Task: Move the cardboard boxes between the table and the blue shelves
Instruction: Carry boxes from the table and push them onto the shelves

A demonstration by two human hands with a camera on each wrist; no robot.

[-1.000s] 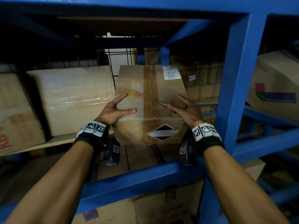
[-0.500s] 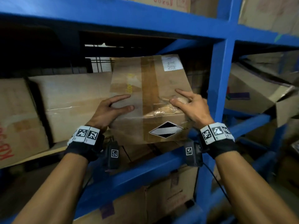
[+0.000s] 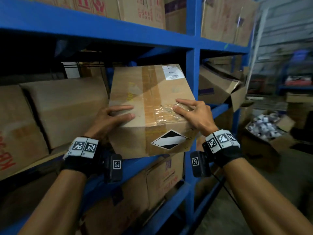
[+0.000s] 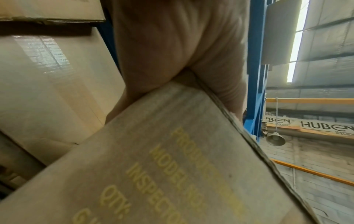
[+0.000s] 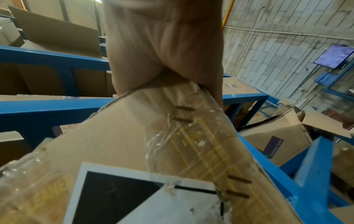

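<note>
A taped brown cardboard box (image 3: 149, 99) with a white label and a black-and-white diamond sticker juts out of the middle bay of the blue shelves (image 3: 101, 26), tilted, its front past the front beam. My left hand (image 3: 111, 119) grips its near left corner, thumb and forefinger on top. At the near right corner my right hand (image 3: 194, 112) grips it, fingers spread over crumpled tape. In the left wrist view the left hand (image 4: 172, 45) wraps the edge of the box (image 4: 172, 166). The right wrist view shows the right hand (image 5: 162, 45) clamped on the box (image 5: 124, 144).
A large box (image 3: 64, 107) stands close to the left in the same bay. The blue upright (image 3: 193, 82) is just right of the held box. A crumpled open box (image 3: 220, 85) fills the right bay. More boxes (image 3: 162, 175) sit below, and a floor box (image 3: 264, 128) holds white items.
The box has slid out of the bay toward me and to the right, with both hands keeping their grip on its near corners. My view has risen and turned right.
</note>
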